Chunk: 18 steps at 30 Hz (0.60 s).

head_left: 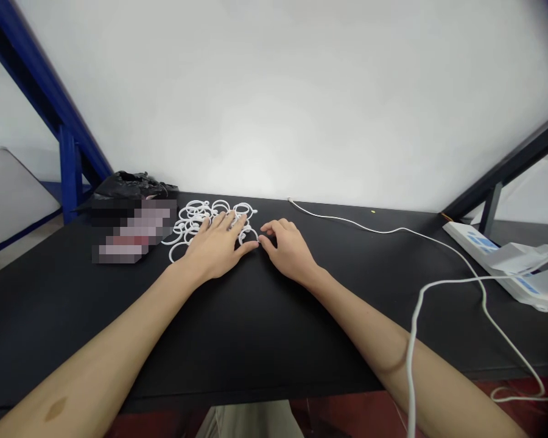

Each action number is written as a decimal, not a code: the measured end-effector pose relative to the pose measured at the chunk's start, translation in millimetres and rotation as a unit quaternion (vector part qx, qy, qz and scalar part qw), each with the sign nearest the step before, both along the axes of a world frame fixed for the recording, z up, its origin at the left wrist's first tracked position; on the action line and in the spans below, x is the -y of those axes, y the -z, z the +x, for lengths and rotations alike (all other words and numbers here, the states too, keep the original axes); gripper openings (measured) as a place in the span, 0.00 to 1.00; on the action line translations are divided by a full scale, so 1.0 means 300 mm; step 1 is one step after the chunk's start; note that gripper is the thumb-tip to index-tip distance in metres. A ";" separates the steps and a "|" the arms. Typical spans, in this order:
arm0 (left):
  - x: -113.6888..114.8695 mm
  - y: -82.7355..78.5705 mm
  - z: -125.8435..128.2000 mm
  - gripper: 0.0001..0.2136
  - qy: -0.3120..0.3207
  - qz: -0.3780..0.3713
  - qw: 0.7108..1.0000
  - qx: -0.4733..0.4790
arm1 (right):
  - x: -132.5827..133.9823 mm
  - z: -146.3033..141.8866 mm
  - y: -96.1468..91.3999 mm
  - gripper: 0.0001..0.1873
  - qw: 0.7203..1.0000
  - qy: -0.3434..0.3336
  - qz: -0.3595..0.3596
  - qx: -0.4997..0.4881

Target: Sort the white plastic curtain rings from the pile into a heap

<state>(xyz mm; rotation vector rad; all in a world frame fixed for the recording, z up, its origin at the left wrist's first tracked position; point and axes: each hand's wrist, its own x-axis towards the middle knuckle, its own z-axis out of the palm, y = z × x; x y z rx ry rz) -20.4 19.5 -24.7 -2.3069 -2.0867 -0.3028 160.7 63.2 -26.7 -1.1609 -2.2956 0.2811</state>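
Note:
A heap of several white plastic rings [201,218] lies on the black table [256,328], near its far edge. My left hand [219,246] rests flat on the right part of the heap, fingers stretched out over the rings. My right hand [287,248] lies just beside it on the table, fingers curled, its fingertips touching one ring [248,236] at the heap's right edge. That ring lies between the two hands.
A black plastic bag [128,185] and a blurred patch [132,231] sit left of the rings. A white cable [438,261] runs across the table's right side and over my right forearm. A white power strip [511,261] lies at the far right. A blue frame [68,158] stands at left.

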 end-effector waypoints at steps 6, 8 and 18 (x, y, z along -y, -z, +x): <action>-0.003 0.004 0.004 0.34 0.019 -0.012 1.000 0.008 | 0.000 -0.004 0.001 0.09 1.000 -0.004 0.005 0.017; -0.002 0.002 0.004 0.34 0.021 -0.010 1.000 0.015 | 0.000 -0.003 0.000 0.08 1.000 -0.012 0.008 0.022; 0.012 -0.023 0.002 0.33 0.010 0.024 0.999 0.026 | -0.009 0.001 0.000 0.12 0.998 0.037 0.021 0.039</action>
